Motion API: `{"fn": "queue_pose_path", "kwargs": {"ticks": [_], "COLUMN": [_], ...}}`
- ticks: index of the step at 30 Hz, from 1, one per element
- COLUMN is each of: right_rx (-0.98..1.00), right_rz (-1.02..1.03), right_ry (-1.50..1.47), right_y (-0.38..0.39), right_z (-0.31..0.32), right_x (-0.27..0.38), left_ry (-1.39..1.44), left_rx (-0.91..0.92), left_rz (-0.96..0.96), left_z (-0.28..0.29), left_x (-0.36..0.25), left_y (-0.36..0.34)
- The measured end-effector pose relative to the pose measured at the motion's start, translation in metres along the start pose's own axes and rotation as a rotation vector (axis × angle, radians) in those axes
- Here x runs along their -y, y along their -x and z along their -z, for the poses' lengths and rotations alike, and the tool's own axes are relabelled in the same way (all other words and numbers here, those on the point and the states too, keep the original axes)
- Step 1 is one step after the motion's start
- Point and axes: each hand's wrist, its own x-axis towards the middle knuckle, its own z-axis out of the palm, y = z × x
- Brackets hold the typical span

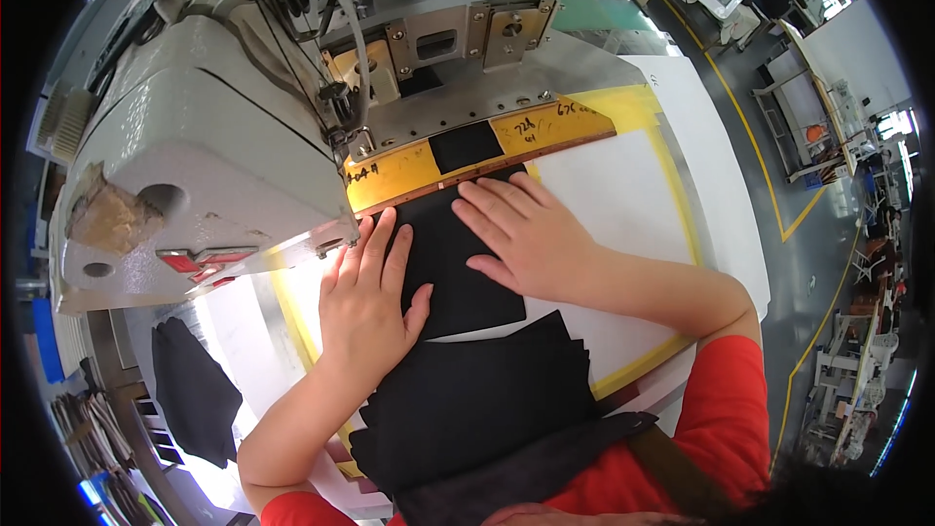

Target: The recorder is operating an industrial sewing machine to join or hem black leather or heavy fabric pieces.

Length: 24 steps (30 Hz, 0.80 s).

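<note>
One black cloth panel [448,268] under a left hand [368,302] and a right hand [531,239], close to a machine's yellow bar [401,178]

Main risk, by judgement: a crooked panel, from heavier pressure or a faster push by one hand than by the other. Also possible: a ruck or turned-up far edge, from forcing the cloth against the long bar. Pinched fingers another danger, from any drop of the bar or of the big pale machine head [234,151] at upper left, with fingertips of both hands so near the bar's dark front edge. Less likely: a slide of the loose stack of black pieces [477,390], fanned out nearest the body, from a brush of a wrist or forearm.

Panel position: flat on the white, yellow-taped counter [618,209], mostly between the two hands, far edge right by the bar, near edge just short of the stack. Left hand along the panel's left side, thumb on the cloth, exact left edge hidden beneath. Right hand across the upper right part, fingertips on the cloth, palm over the right edge. Both hands palm down, fingers stretched and slightly spread, thumbs apart, clamped on nothing. Actual firmness of the pressing: impossible to tell.
</note>
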Motion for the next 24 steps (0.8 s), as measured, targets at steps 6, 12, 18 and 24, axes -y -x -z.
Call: {"fn": "queue_pose_path", "kwargs": {"ticks": [6,12,18,24], "right_rx": [-0.003,0.047,0.048,0.064], "right_rz": [0.091,-0.09,-0.091,0.03], "right_ry": [-0.121,-0.023,-0.158,-0.046], "right_y": [-0.02,0.012,0.009,-0.007], "right_z": [-0.006,0.003,0.003,0.005], "right_x": [0.013,0.005,-0.006,0.013], "left_ry": [-0.002,-0.008,0.04,0.024], "left_rx": [0.009,0.007,0.014,-0.005], "left_rz": [0.006,-0.011,0.018,0.009], "left_z": [0.003,0.003,0.0,0.002], "left_x": [0.001,0.002,0.002,0.001], "left_y": [0.003,0.003,0.002,0.003]}}
